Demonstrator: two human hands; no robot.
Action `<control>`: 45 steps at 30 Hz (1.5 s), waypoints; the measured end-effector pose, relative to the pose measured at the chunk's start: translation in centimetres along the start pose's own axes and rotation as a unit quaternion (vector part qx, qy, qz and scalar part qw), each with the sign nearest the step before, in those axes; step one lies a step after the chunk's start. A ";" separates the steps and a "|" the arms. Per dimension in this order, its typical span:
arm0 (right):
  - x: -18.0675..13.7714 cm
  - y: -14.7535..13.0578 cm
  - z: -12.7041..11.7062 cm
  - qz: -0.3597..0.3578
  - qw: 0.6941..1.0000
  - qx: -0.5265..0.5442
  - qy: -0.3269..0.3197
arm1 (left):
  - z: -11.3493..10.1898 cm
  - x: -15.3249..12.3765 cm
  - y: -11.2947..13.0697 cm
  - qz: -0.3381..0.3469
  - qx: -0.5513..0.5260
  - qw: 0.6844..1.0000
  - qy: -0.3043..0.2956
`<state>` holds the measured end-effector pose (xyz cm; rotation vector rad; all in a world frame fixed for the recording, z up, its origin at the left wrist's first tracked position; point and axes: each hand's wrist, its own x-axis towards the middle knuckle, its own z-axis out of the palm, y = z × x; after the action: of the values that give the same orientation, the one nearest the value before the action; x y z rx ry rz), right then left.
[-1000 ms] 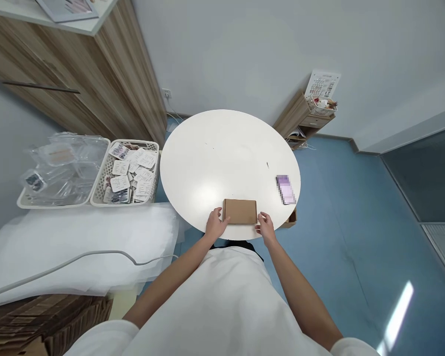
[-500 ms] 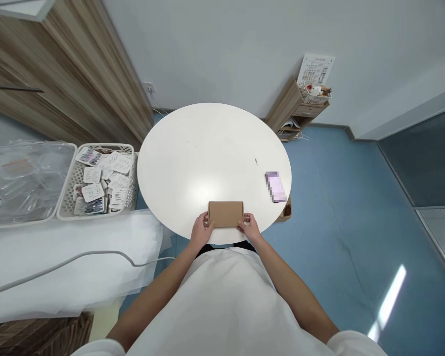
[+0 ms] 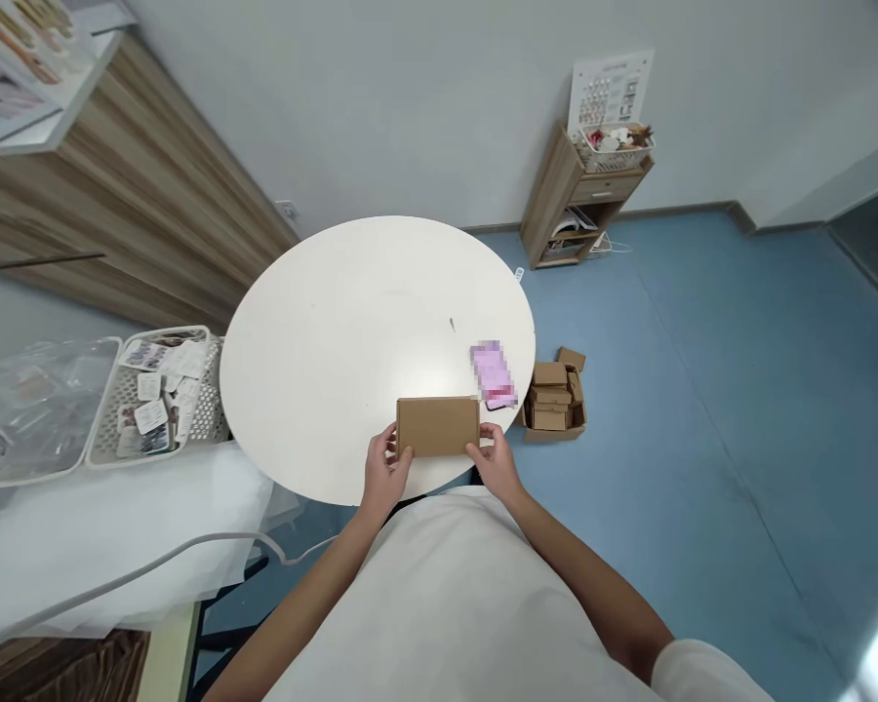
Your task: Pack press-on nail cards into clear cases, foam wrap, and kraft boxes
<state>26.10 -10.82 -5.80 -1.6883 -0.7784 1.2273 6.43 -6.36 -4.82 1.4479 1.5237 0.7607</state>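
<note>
A flat brown cardboard box (image 3: 437, 426), its lid closed, is held level between my two hands over the near edge of the white oval table (image 3: 351, 312). My left hand (image 3: 387, 470) grips the box's left end, thumb at the near corner and fingers along the side. At the opposite end my right hand (image 3: 495, 462) holds it the same way. Whether the box rests on the tabletop or is slightly raised, I cannot tell. To its right lies a pixelated pinkish-purple flat object (image 3: 493, 374). A small dark item (image 3: 452, 325) lies farther back.
On the floor at right stands an open carton (image 3: 556, 435) of small brown boxes. Left of the table are a white basket (image 3: 216, 390) of cards and a bin of clear plastic (image 3: 51, 400). A small wooden cabinet (image 3: 548, 195) stands by the wall.
My view has shifted to the right, bringing the floor carton into sight. The box looks slightly larger and nearer, with both hands still on its ends.
</note>
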 end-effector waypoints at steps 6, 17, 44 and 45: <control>0.0 1.1 -11.6 -0.025 0.982 0.011 0.186 | 10.2 0.7 7.9 0.082 0.050 0.977 -0.190; 2.9 4.4 -24.8 0.018 0.942 -0.086 0.325 | 26.9 5.0 13.1 0.159 0.078 0.908 -0.380; 5.2 1.5 -13.4 -0.088 0.987 -0.129 -0.043 | 9.9 -0.6 4.7 -0.117 -0.009 0.980 -0.159; 5.4 0.9 -12.8 -0.102 0.984 -0.134 -0.054 | 9.4 -0.6 4.3 -0.116 -0.015 0.982 -0.146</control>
<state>39.96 -10.26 -7.25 -1.7131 -1.1983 1.1161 16.74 -7.65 -4.93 1.2688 1.4151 0.4101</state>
